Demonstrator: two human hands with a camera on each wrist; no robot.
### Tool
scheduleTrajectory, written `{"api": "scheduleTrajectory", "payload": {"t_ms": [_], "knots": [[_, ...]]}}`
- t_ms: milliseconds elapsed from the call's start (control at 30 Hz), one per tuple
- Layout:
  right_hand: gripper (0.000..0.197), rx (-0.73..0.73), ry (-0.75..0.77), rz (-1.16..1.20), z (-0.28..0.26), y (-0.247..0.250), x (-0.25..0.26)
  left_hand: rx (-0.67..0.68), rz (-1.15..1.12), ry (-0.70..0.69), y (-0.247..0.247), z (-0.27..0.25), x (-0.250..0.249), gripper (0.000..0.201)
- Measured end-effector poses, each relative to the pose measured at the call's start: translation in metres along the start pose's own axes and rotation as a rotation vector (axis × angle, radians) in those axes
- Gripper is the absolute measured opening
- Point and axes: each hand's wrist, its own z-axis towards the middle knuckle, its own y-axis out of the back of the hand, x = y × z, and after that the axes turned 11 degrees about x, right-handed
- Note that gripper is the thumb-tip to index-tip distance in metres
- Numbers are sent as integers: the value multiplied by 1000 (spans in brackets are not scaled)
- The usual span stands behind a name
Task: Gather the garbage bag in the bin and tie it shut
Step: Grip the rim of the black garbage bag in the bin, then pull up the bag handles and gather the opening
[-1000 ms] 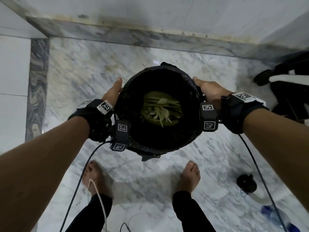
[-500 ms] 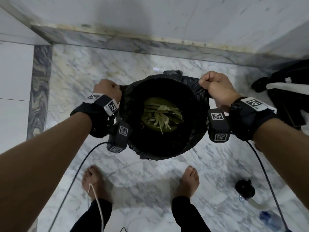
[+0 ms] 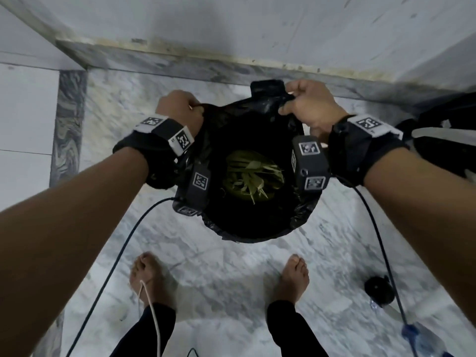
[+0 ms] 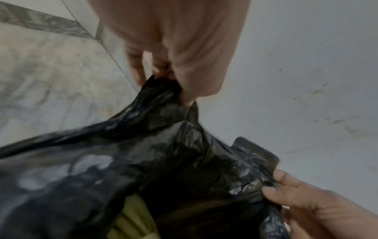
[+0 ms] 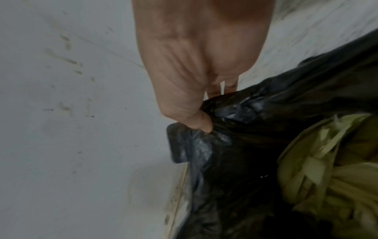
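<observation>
Over bin (image 3: 268,90) | both hands pinch garbage bag (image 3: 247,112) rim

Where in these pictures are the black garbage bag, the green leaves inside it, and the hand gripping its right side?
garbage bag (image 3: 242,119): head view, far gathered edge.
green leaves (image 3: 253,175): head view, middle of the pile.
right hand (image 3: 310,109): head view, back of the hand gripping the bag.

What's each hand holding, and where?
Both grip the black plastic garbage bag by its bunched top edge: left hand the left side, right hand the far-right.
</observation>
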Motion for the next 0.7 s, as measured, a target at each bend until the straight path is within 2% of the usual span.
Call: {"api": "scheduleTrajectory", "payload": {"t_ms": [67, 100, 200, 267, 300, 367, 400, 467, 500, 567, 633, 700], "knots": [[35, -26, 44, -10, -8, 4, -15, -119, 2, -35, 1, -10, 2, 28], [33, -25, 49, -59, -13, 8, -24, -136, 7, -59, 1, -17, 5, 27], [23, -7, 79, -281, -35, 18, -49, -111, 45, -139, -3, -44, 25, 23], [30, -14, 66, -308, -52, 20, -67, -140, -20, -135, -11, -64, 40, 27], [35, -43, 31, -214, -59, 20, -77, -156, -119, -66, -18, -73, 47, 36], [43, -139, -127, 146, -71, 20, -95, -118, -407, 183, -33, -90, 60, 54], [49, -161, -220, 283, -77, 18, -104, -53, -556, 317, -43, -96, 65, 58], [55, -78, -381, 352, -90, 8, -120, 142, -798, 515, -62, -107, 71, 53], [54, -12, -424, 345, -97, 2, -129, 257, -880, 559, -71, -114, 70, 50], [44, 104, -496, 427, -111, -14, -142, 431, -958, 551, -88, -127, 67, 44], [26, 174, -551, 608, -125, -29, -156, 455, -1047, 581, -100, -138, 64, 32], [18, 128, -533, 759, -135, -39, -170, 394, -1126, 613, -106, -145, 65, 20]]}}
